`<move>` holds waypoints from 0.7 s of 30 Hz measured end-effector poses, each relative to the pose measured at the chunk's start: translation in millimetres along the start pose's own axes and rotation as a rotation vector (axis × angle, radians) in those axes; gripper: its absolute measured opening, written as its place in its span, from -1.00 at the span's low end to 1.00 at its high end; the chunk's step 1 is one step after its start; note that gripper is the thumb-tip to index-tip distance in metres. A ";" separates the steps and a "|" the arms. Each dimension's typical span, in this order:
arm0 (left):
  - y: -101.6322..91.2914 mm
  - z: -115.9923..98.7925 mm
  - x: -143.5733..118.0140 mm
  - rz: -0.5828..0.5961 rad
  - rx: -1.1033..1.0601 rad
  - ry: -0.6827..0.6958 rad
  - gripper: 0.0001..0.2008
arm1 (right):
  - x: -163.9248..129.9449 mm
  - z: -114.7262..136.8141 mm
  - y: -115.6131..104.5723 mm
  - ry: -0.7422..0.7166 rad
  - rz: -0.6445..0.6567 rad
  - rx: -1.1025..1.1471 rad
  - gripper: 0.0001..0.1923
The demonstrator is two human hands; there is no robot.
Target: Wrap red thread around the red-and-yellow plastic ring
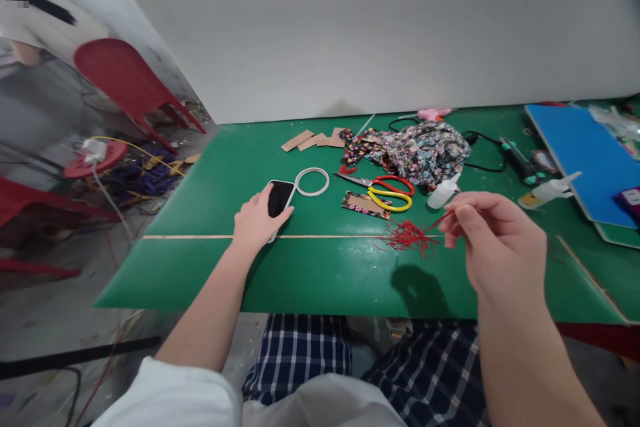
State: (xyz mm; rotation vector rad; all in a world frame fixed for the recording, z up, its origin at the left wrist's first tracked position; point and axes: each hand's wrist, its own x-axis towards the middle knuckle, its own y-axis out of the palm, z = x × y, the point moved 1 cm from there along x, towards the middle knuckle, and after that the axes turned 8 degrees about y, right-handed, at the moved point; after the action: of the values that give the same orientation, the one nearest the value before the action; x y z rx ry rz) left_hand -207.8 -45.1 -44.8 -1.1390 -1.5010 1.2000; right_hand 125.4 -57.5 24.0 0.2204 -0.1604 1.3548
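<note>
My left hand (257,217) has its thumb and fingers around a smartphone (281,199) with a dark screen, on the green table. My right hand (493,233) is raised above the table, pinching red string between thumb and fingertips. The string leads down to a loose tangle of red string (407,235) on the table. Beyond the tangle are scissors (373,182) with one red and one yellow handle, partly over a cardboard piece edged in floral fabric (357,202). A white ring (299,183) lies just right of the phone.
Bunched floral fabric (425,147), cardboard strips (305,140) and a pink glue gun (433,114) lie towards the white panel (350,33). A small white bottle (443,193), another bottle (545,193) and a blue board (580,153) are at right. Red chairs (117,80) stand left.
</note>
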 end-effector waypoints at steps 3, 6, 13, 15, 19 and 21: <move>1.3 0.2 -9.4 -0.020 0.032 -0.008 -0.37 | -8.6 1.1 0.6 -0.051 -0.015 -0.120 -0.97; 4.6 -1.7 -12.9 -0.022 0.088 0.009 -0.40 | -11.3 2.8 3.4 -0.082 -0.023 -0.213 -0.97; 9.0 2.6 -16.6 -0.046 0.088 0.046 -0.43 | -6.7 -3.5 0.2 -0.107 0.002 -0.275 -0.96; 10.6 4.8 -21.8 -0.052 0.083 0.055 -0.45 | -5.9 -6.7 -1.9 -0.100 0.014 -0.282 -0.96; 14.2 6.8 -31.5 -0.063 0.103 0.061 -0.46 | -4.7 -9.5 -2.6 -0.096 0.001 -0.259 -0.96; 15.2 6.2 -33.4 -0.076 0.120 0.068 -0.44 | -4.3 -9.0 -1.7 -0.103 -0.008 -0.247 -0.96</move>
State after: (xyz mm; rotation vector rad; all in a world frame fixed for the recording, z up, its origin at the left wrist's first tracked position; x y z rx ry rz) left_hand -205.3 -77.2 -63.6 -1.0239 -1.3897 1.1718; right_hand 126.0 -59.7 14.1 0.0825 -0.4103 1.3025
